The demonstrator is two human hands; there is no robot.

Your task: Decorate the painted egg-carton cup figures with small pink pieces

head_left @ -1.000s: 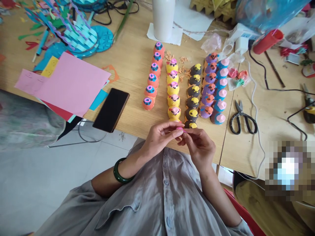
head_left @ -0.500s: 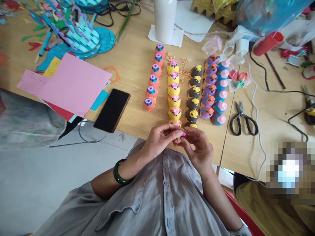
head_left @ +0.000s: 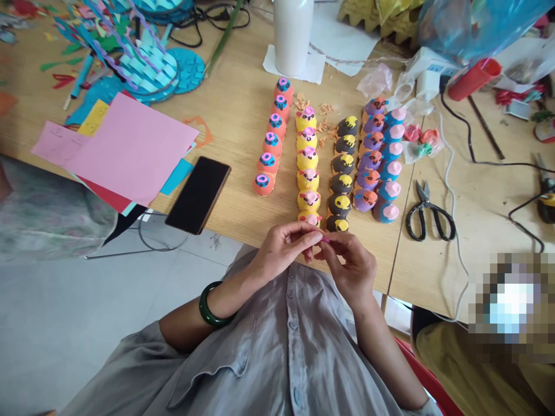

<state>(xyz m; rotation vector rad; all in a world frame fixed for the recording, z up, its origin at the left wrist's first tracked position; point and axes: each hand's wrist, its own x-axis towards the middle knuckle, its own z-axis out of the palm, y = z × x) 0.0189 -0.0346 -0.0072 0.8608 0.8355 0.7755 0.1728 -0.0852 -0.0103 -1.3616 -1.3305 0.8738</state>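
Note:
My left hand [head_left: 281, 248] and my right hand [head_left: 351, 263] meet at the table's near edge, fingertips pinched together on a small pink piece of clay [head_left: 324, 238]. A green bangle [head_left: 210, 303] sits on my left wrist. Just beyond my fingers stand rows of painted little figures: an orange row [head_left: 271, 138], a yellow row [head_left: 307, 164], a dark row [head_left: 340, 173], a purple row [head_left: 368, 156] and a blue row [head_left: 390, 164].
A black phone [head_left: 198, 193] lies near the table edge beside pink paper sheets [head_left: 125, 147]. Black scissors [head_left: 427, 211] lie to the right among cables. A white cylinder [head_left: 292, 34] stands at the back. Another person sits at lower right [head_left: 477, 364].
My hands have stayed at the table edge; the fingers have shifted slightly around the pink piece, closing over it. The view has drifted a little.

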